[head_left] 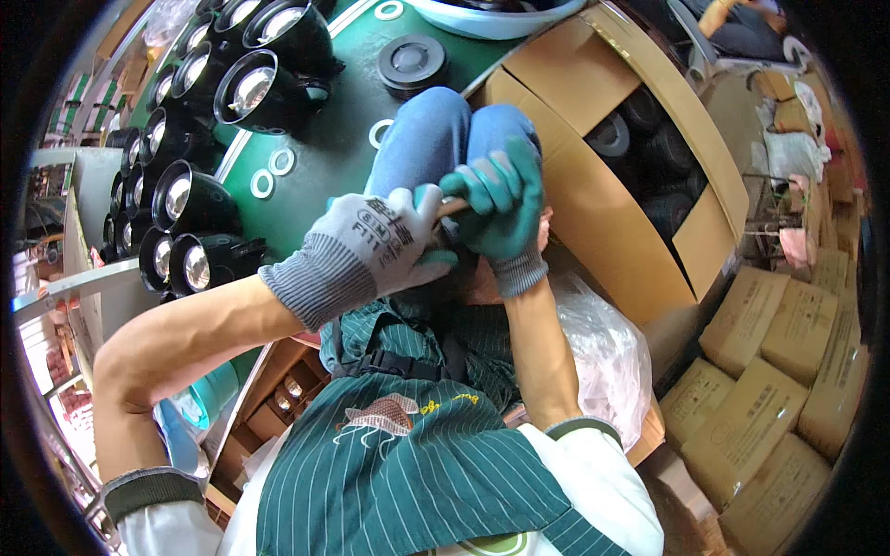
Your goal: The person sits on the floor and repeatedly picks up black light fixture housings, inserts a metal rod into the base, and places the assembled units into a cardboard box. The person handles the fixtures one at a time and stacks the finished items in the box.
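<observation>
My left hand [375, 243], in a grey glove with a green palm, is closed just above my lap, its fingertips by the end of a short tan stick [451, 208]. Around that stick wraps my right hand [502, 199], in a green-coated glove, close against the left. What my left fingers grip is hidden; something dark shows beneath them. Left of my hands, on the green table [320, 153], lie white rings [263, 183]. A black round lid-like piece [413, 63] lies farther off. Black mugs with shiny silvery insides [252, 93] crowd the left.
An open cardboard box [533, 139] at my right holds black round parts [667, 176]. A pale blue basin [501, 22] stands at the far edge. Closed cartons [742, 435] are stacked at lower right, and clear plastic [603, 357] bunches beside my right forearm. Behind, a person [742, 28] sits.
</observation>
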Demonstrator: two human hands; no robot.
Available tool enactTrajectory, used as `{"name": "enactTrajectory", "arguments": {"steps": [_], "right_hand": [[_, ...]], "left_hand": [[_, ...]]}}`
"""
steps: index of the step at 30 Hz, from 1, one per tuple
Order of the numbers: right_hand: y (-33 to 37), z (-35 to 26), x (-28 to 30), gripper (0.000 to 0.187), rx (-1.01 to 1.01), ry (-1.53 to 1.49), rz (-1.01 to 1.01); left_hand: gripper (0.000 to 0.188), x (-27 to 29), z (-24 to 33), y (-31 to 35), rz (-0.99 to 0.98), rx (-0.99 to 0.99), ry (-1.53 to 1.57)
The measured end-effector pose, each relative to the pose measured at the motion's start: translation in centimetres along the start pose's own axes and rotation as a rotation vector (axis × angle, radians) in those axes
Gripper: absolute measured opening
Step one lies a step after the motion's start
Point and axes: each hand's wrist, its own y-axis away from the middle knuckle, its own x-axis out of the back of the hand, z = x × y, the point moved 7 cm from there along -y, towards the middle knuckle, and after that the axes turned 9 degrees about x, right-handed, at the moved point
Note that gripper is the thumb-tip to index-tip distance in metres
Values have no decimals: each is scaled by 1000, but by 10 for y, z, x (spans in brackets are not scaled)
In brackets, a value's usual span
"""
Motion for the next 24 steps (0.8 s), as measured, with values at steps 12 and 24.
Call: {"name": "enactTrajectory", "arguments": {"steps": [12,24], "right_hand": [[62,-13,-81,43,441,542,101],[81,-19,-69,98,-49,1962,-143]], "left_hand": [[94,-28,-39,-35,526,-952,63],[56,-107,-166,3,580,426,1024]]}}
